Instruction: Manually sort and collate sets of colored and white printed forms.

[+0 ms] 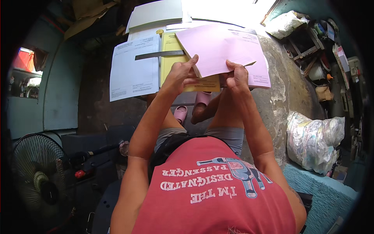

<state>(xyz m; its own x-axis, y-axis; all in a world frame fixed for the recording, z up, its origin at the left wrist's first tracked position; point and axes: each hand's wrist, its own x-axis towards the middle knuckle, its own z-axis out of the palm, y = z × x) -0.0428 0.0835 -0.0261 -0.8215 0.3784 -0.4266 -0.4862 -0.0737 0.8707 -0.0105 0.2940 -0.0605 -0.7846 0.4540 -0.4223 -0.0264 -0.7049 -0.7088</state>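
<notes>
Both my hands are at a pink paper stack [207, 46], tilted above the papers on the table. My left hand [182, 73] is at its lower left edge, thumb up and fingers spread; whether it grips the stack is unclear. My right hand [237, 74] pinches the lower edge between thumb and fingers. A thin dark strip [250, 63] sticks out beside the right hand. Underneath lie yellow printed forms [172, 44], partly hidden, with white printed forms [134, 70] to the left and pink printed forms [257, 64] to the right. A flat dark metal bar [159, 54] lies across the white and yellow forms.
Thick stacks of blank paper [156, 14] stand at the table's far side, near a round yellow object [159, 31]. A standing fan [41, 172] is at the lower left. On the right are a filled plastic bag [314, 142] and a dark frame [306, 44] among clutter.
</notes>
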